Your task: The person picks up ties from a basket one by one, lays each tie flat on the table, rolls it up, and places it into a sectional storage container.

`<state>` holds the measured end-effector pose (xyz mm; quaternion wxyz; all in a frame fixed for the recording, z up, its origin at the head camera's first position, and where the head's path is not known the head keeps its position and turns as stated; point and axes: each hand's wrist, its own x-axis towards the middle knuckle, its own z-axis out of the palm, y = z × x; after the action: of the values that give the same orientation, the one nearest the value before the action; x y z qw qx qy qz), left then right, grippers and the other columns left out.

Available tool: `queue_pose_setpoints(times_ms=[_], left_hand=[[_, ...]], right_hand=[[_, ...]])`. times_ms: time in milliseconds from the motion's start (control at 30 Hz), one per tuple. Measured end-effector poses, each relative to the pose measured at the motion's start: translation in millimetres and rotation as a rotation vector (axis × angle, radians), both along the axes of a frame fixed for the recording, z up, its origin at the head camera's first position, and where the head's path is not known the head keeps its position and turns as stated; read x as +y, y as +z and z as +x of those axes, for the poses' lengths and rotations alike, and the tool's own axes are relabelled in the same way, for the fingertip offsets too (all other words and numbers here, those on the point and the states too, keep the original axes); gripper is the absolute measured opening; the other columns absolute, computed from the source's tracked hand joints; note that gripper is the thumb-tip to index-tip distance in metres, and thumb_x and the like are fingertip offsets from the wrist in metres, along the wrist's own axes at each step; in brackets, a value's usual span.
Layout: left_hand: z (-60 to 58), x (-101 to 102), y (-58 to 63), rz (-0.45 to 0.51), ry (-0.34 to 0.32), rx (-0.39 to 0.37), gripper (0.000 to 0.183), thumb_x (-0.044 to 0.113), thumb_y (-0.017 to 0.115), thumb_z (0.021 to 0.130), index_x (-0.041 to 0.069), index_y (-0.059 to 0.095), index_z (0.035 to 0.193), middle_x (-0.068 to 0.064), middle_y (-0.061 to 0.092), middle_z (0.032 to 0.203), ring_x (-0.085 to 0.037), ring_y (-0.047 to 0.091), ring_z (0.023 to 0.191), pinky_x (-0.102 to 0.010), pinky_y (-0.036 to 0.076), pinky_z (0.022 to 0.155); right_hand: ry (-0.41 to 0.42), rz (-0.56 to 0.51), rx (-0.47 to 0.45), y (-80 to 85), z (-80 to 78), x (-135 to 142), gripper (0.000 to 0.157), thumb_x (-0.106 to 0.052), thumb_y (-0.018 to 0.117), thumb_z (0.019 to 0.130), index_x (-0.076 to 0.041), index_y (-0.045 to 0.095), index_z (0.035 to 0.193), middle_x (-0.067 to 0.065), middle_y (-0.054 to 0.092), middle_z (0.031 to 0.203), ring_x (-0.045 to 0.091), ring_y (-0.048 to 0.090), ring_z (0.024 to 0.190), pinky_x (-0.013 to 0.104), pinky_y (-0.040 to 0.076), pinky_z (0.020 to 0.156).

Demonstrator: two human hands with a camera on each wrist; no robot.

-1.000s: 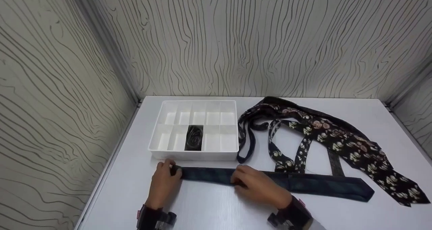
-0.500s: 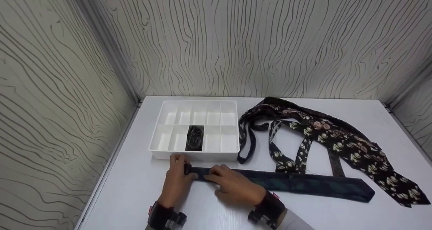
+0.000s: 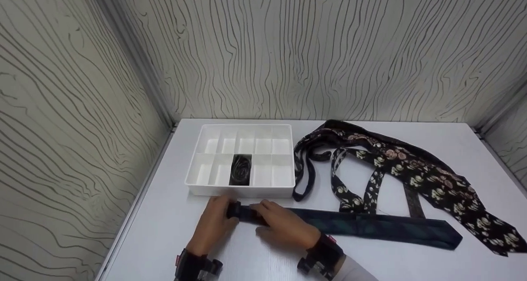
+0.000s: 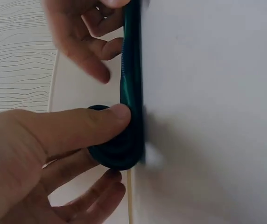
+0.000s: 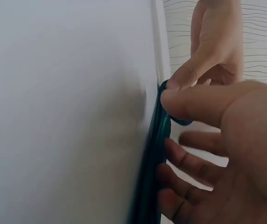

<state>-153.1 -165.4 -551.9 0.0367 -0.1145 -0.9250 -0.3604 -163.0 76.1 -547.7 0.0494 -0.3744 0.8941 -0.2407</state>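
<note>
Dark blue-green necktie (image 3: 387,228) lies crosswise on the white worktop (image 3: 411,268), its left end wound into a small roll near the front wall of a ten-compartment tray (image 3: 267,191), its pointed end out toward the right edge. Left hand (image 3: 212,223) has thumb and fingers pinched around the roll; right hand (image 3: 286,226), just beside it, holds the flat strip with bent fingers and thumb. Tray near the far left corner, dark rolled necktie (image 3: 241,169) front row, third from left; black floral neckties (image 3: 401,165) sprawl toward the right edge.
</note>
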Motion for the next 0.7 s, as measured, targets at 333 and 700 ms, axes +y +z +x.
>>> queue_pose_setpoints(times_ms=[333,700], left_hand=[[2.2,8,-1.7,-0.017,-0.071,-0.009,0.031,-0.004,0.080,0.086,0.015,0.067,0.107,0.001,0.063,0.111,-0.018,0.056,0.107,-0.038,0.052,0.093],[6.4,7,2.0,-0.057,-0.160,0.021,0.037,-0.006,0.075,0.081,0.020,0.073,0.107,0.007,0.062,0.116,-0.016,0.059,0.111,-0.039,0.055,0.097]], right_hand=[[-0.155,-0.065,0.054,-6.9,-2.4,-25,0.050,-0.039,0.076,0.098,-0.013,0.064,0.139,0.003,0.071,0.130,0.020,0.071,0.114,0.037,0.059,0.096],[-0.193,-0.081,0.054,-6.9,-0.6,-24,0.039,-0.039,0.083,0.090,-0.017,0.068,0.119,-0.003,0.067,0.114,0.012,0.065,0.099,0.032,0.056,0.083]])
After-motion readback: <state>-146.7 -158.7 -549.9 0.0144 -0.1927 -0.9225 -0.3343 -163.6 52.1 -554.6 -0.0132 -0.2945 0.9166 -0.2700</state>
